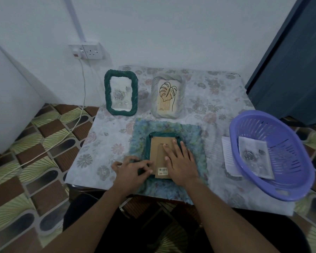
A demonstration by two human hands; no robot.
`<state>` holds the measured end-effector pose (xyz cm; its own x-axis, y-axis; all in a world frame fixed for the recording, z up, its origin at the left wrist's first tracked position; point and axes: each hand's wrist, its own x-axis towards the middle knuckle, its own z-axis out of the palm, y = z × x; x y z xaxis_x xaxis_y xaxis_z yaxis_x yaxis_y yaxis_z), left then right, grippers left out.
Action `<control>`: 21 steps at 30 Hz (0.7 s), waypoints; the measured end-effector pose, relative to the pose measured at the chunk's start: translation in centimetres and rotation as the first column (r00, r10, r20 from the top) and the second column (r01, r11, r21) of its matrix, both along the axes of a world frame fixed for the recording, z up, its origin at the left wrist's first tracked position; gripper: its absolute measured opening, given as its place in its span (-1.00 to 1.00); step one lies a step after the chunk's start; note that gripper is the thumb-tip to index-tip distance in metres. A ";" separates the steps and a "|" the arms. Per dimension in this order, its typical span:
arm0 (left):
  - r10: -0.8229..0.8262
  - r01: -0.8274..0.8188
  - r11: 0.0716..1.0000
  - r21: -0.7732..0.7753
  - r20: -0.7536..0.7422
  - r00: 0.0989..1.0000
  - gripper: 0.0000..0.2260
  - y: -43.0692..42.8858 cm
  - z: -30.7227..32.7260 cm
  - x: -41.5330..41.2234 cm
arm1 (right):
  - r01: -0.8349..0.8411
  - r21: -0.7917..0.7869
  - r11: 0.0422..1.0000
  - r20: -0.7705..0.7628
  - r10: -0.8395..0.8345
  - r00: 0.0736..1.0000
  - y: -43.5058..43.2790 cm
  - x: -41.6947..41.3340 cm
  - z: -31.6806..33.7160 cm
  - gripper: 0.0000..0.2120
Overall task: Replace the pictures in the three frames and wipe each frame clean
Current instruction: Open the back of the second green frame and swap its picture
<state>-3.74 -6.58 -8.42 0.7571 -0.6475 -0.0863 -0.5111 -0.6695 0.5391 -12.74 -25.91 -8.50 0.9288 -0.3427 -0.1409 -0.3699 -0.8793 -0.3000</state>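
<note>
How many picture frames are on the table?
3: dark green twisted frame standing back left, silver twisted frame beside it, green frame face down on blue-green cloth.

Green twisted frame (162, 133) lying face-down on blue-green cloth (190, 130), brown backing (158, 148) facing up, barcode sticker near bottom. Second green frame (107, 92) standing upright behind-left, showing rose picture (119, 94). Silver frame (154, 95) standing beside it, showing leaf drawing (167, 94).

Dark green rope-twist frame (120, 111) around a grey rose print (119, 94); silver-grey frame (154, 99) around a black-line leaf (167, 92) on cream. Plain brown backing (158, 148) in the green-rimmed face-down frame (162, 134). Mottled blue-green cloth (190, 132), pale floral tablecloth (102, 143), lilac basket (290, 192), brown-and-yellow fan-patterned floor (49, 128).
</note>
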 end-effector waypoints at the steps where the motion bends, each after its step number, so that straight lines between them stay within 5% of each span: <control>1: 0.001 -0.005 0.998 -0.064 -0.067 0.998 -0.80 -0.2 0.3 0.3 | 0.000 0.000 1.000 -0.005 0.000 1.000 0.0 0.0 0.0 -0.41; 4: 0.069 -0.125 0.962 -0.244 -0.225 0.972 -0.83 -0.4 0.3 1.0 | 0.004 0.006 1.000 0.007 -0.004 1.000 -0.1 -0.1 -0.1 -0.44; 8: 0.172 -0.208 0.940 -0.270 -0.150 0.974 -0.76 -1.1 -0.1 0.7 | 0.004 0.021 1.000 0.008 -0.004 1.000 -0.1 -0.1 -0.1 -0.48; 15: -0.006 -0.015 0.975 0.220 0.096 0.995 -0.50 -3.7 1.1 -1.1 | 0.004 0.009 1.000 0.028 -0.004 1.000 0.1 -0.2 -0.3 -0.31; 21: -0.066 0.018 0.960 0.279 0.163 0.984 -0.41 -4.0 0.1 -0.9 | 0.000 0.015 1.000 0.045 -0.001 0.999 0.1 -0.2 -0.2 -0.33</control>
<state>-4.68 -10.54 -8.31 0.7488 -0.6481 -0.1386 -0.6095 -0.7555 0.2401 -12.93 -25.86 -8.70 0.9341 -0.3413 -0.1046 -0.3563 -0.8743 -0.3295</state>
